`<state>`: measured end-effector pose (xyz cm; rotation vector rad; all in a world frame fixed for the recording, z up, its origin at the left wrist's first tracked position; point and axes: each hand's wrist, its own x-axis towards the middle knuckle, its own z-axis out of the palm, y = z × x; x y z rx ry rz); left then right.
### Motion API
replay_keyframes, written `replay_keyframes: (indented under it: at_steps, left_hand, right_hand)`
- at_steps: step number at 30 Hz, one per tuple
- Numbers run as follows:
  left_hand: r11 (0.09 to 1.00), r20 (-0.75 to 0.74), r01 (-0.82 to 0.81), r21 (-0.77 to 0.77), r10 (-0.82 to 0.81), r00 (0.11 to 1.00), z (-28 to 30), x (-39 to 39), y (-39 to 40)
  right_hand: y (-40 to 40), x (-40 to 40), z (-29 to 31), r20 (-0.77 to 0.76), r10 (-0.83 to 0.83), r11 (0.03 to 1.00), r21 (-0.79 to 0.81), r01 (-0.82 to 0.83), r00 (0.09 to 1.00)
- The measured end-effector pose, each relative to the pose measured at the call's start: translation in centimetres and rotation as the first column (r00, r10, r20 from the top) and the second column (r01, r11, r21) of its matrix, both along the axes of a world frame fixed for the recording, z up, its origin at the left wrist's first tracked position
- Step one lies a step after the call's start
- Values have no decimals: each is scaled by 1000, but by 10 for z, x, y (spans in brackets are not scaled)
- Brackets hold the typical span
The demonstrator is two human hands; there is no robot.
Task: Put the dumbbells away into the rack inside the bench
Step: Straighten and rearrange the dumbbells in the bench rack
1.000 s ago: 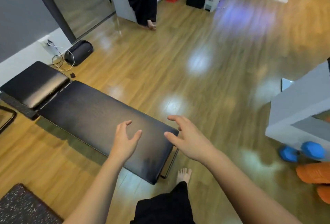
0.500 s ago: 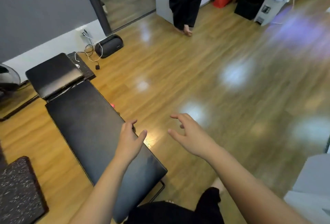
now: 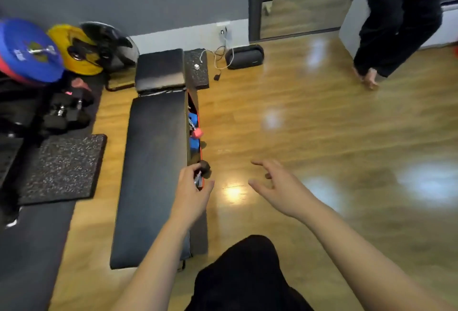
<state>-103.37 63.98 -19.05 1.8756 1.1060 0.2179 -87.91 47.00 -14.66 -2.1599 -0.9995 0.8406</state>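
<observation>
A long black padded bench [image 3: 153, 162] is seen lying lengthwise on the glossy wooden plank floor [image 3: 322, 137], with a narrow orange-edged rack [image 3: 195, 122] exposed along its right side. Blue-ended dumbbells [image 3: 194, 119] and a pink-ended dumbbell [image 3: 197, 133] are seen lodged in that rack. Nearer the camera, at the rack's edge, a black hexagonal-headed dumbbell [image 3: 204, 167] is positioned, its chrome handle just beside the fingers of the left hand [image 3: 190, 190]; those fingers are curled at it, though whether the handle is actually gripped cannot be told. The right hand [image 3: 278, 186] is held above the floor, well apart from the bench, with fingers spread and relaxed and nothing held. Left of the bench, speckled black rubber mats [image 3: 62, 167], black dumbbells [image 3: 64, 112] and blue and yellow weight plates [image 3: 29, 50] are seen.
</observation>
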Motion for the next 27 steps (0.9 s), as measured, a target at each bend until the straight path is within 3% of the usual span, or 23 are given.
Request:
replay_keyframes:
  at_steps: [8, 14, 20, 25, 27]
  left_hand:
    - [956, -10, -293, 17, 294, 956, -28, 69, -8]
    - [929, -33, -369, -6, 369, 929, -42, 167, 5]
    - [922, -4, -382, 72, 383, 924, -24, 265, 36]
    - [861, 10, -497, 105, 499, 867, -20, 324, 39]
    - [800, -11, -596, 68, 598, 801, -22, 342, 29]
  right_hand:
    - [63, 113, -13, 76, 348, 936, 17, -350, 934]
    - [85, 216, -13, 66, 520, 854, -45, -518, 852]
    - [126, 320, -11, 58, 495, 869, -1, -495, 867]
    - [168, 385, -22, 75, 606, 791, 41, -610, 792]
    - [176, 404, -21, 70, 681, 730, 13, -684, 729]
